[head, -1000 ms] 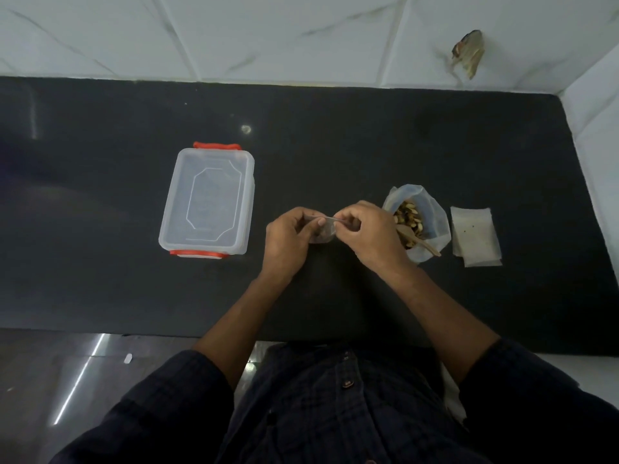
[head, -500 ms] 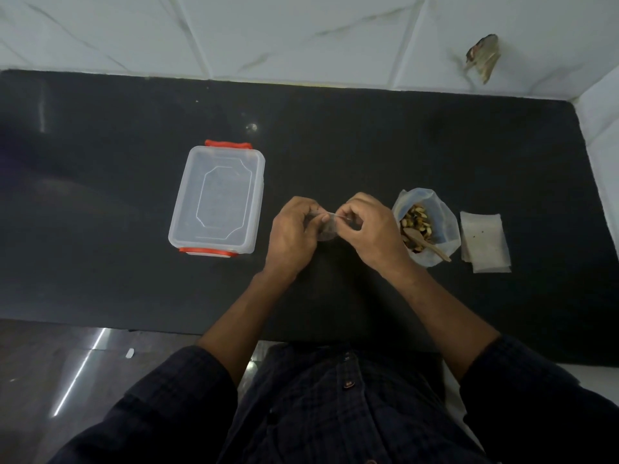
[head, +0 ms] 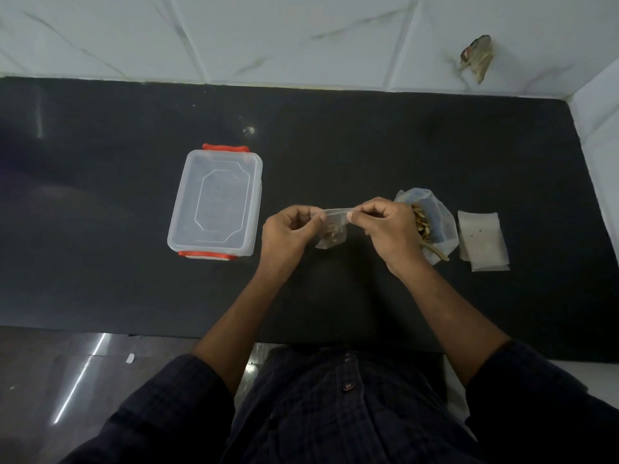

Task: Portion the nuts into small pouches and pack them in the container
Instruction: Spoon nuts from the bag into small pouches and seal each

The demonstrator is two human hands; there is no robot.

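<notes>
Spanning the scene: black countertop (head: 335, 135), the landmark. Lidded clear container (head: 216, 204) with red clasps, on its left-centre. Open nut bag (head: 432, 226), right of centre, apparently with a wooden spoon (head: 433, 251) inside, partly hidden. Stack of empty pouches (head: 482, 241), just right of the bag. Left hand (head: 288, 234) and right hand (head: 385, 229), above the counter's middle, each pinching one end of the top edge of a small pouch (head: 331, 229) holding a few nuts.
</notes>
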